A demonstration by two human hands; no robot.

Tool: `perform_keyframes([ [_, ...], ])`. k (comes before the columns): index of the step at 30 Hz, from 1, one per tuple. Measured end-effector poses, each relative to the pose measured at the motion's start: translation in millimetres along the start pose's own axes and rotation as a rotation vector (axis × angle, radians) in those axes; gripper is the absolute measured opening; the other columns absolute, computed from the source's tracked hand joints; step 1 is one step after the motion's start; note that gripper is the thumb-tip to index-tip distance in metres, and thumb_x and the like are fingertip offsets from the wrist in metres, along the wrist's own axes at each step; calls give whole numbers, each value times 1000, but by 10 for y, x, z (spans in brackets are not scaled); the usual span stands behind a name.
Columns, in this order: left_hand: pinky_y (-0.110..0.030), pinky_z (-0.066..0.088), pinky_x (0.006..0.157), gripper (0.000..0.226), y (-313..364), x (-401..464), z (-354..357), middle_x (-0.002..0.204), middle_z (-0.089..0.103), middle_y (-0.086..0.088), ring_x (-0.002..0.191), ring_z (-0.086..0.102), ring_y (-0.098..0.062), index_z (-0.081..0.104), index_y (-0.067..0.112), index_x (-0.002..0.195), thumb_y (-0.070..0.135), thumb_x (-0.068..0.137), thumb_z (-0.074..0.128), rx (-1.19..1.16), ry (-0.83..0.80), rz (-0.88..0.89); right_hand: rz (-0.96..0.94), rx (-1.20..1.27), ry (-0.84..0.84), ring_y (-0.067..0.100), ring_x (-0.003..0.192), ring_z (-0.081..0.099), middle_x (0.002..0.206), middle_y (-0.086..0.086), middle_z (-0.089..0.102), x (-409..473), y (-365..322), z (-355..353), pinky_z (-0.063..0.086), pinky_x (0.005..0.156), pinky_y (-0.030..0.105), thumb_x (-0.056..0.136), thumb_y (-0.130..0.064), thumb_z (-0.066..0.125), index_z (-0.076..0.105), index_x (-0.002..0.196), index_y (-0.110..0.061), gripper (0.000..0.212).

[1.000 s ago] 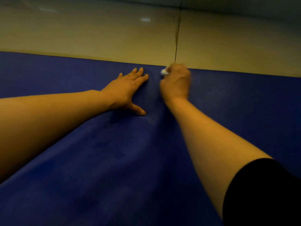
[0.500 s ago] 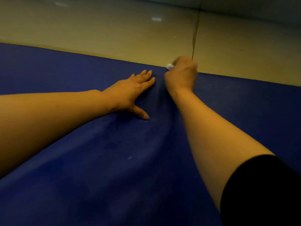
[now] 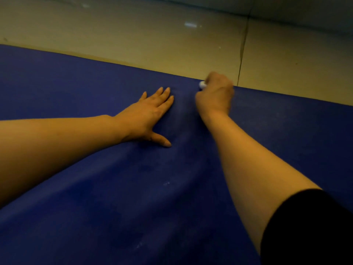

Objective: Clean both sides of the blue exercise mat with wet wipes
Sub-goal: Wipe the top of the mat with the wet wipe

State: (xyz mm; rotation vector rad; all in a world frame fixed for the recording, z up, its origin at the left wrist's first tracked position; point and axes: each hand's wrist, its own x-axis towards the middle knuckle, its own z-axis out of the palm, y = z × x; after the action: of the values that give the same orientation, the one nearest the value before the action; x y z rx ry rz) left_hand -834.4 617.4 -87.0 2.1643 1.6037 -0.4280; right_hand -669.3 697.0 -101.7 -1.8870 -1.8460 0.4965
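The blue exercise mat (image 3: pixel 95 188) fills most of the view, spread flat on the glossy beige tiled floor (image 3: pixel 152 35), its far edge running slantwise from the upper left down toward the right. A dark grout line (image 3: pixel 243 52) crosses the tiles and meets that far edge just beyond the right hand. A few faint pale specks dot the mat's near surface. The left forearm reaches in from the left side, and the left hand (image 3: pixel 147 117) lies palm down on the mat with fingers straight and thumb spread to the near side, holding nothing. The right forearm comes in from the lower right, a black sleeve (image 3: pixel 309 230) covering the upper arm. The right hand (image 3: pixel 215 94), slightly blurred, sits at the mat's far edge with its fingers curled in a closed grip around a white wet wipe (image 3: pixel 202 84), of which only a small wad shows at the left of the knuckles, down against the mat.
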Motion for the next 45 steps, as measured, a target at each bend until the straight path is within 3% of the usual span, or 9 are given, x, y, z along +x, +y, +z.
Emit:
perform_keyframes([
  [5, -44, -5, 121, 125, -32, -1, -2, 159, -22, -6, 147, -18, -19, -13, 14, 152, 70, 70, 63, -8, 3, 5, -172, 79, -143, 25, 93, 57, 104, 10, 61, -61, -103, 94, 41, 69, 27, 85, -6, 55, 60, 89, -9, 7],
  [11, -46, -4, 120, 125, -21, 10, -19, 159, -21, -7, 147, -17, -20, -12, 14, 152, 69, 70, 63, -1, -7, 2, 65, 39, 17, 27, 88, 60, 97, 11, 63, -27, 435, -248, 49, 67, 31, 81, -5, 59, 62, 85, -7, 6],
  [18, -45, -3, 120, 125, -11, -9, -7, 159, -20, -6, 147, -17, -20, -12, 13, 152, 70, 70, 63, 13, 7, -8, -294, 120, -166, 26, 87, 55, 100, 11, 59, -369, -66, 133, 44, 72, 33, 80, -2, 58, 58, 82, -9, 7],
  [26, -46, -12, 117, 136, -63, -130, 117, 155, -33, -4, 143, -29, -19, -22, 21, 150, 94, 50, 34, 44, -50, 61, -121, 188, 141, 15, 74, 55, 94, 9, 62, -468, 654, -245, 47, 66, 21, 75, 4, 51, 60, 75, -5, 12],
  [30, -47, -13, 116, 147, -56, -145, 120, 153, -37, -4, 141, -32, -18, -28, 22, 147, 95, 41, 42, 79, -61, 80, -322, 145, -3, 27, 87, 59, 102, 12, 61, -601, 204, 75, 45, 75, 28, 85, -8, 54, 61, 87, -5, 8],
  [33, -48, -12, 117, 144, -43, -194, 120, 152, -38, -4, 140, -32, -17, -30, 22, 146, 90, 46, 49, 111, -73, 88, -342, 181, -133, 28, 79, 60, 97, 11, 59, -634, 154, 45, 51, 70, 40, 81, -3, 57, 59, 81, -8, 5],
  [37, -50, -10, 118, 136, -76, -388, 177, 152, -39, -4, 142, -30, -19, -30, 21, 145, 85, 59, 52, 157, -123, 103, -175, 111, 3, 29, 82, 60, 96, 12, 60, -595, 560, -310, 51, 73, 37, 74, 2, 58, 64, 82, -8, 14],
  [41, -56, -9, 115, 130, -11, -513, 241, 153, -37, -7, 144, -27, -23, -30, 18, 146, 80, 69, 54, 198, -140, 59, 18, 39, -22, 24, 85, 55, 103, 12, 57, -757, 406, -296, 38, 65, 25, 80, 3, 57, 58, 87, -4, 10],
  [45, -57, -16, 111, 129, 40, -510, 220, 154, -34, -8, 145, -25, -22, -29, 16, 146, 82, 69, 52, 268, -130, 35, -244, -24, -222, 27, 90, 49, 103, 12, 51, -1003, -81, -11, 26, 64, 24, 87, -2, 52, 50, 91, -8, 8],
])
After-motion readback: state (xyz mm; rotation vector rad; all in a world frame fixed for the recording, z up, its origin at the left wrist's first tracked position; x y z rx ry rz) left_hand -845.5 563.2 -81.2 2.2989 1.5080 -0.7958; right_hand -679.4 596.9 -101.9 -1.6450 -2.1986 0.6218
